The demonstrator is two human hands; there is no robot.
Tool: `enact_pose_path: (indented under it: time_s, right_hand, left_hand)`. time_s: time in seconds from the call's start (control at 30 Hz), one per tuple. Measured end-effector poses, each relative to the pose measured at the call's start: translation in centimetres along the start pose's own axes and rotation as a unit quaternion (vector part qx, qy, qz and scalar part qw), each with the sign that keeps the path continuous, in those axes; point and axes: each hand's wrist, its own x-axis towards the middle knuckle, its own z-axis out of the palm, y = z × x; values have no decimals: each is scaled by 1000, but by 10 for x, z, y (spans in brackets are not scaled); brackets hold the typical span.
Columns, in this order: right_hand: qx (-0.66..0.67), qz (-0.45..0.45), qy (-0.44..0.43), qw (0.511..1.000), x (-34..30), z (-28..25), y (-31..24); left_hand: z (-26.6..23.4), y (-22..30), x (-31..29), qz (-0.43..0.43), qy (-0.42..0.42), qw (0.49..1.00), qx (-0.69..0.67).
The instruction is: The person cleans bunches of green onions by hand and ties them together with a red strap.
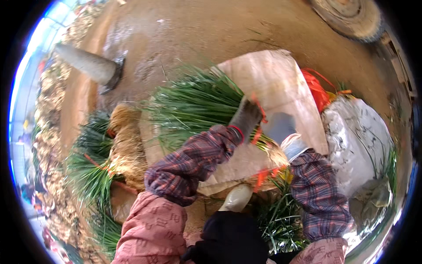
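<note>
A big bunch of long, thin green scallion-like stalks lies across a pale brown board, leaves to the left and pale roots to the right. My left hand, in a dark grey glove, is closed over the stalks near an orange-red tie. Just right of it, my right hand in a lighter grey glove hovers by the root end. It is blurred, and its fingers are hard to make out; I cannot tell whether it touches the roots or the tie.
Tied bunches with tan roots lie at the left. A white sack and a red bag are at the right. More green stalks lie near my pale boot. A post and a wheel stand farther off.
</note>
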Motion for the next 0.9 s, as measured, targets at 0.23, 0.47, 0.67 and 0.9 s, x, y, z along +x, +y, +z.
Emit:
enact_pose_path:
  time_s: [0.23, 0.47, 0.67, 0.9]
  right_hand:
    - [220, 54, 144, 963, -118, 50, -53]
    - [670, -19, 136, 730, 8, 57, 40]
    - [802, 27, 82, 591, 50, 25, -16]
    - [743, 94, 266, 607, -1, 53, -51]
  left_hand:
    - [8, -18, 32, 79, -108, 893, -429]
    - [-30, 22, 6, -174, 2, 892, -417]
    - [22, 69, 38, -142, 17, 899, -413]
    - [41, 2, 96, -42, -18, 907, -419]
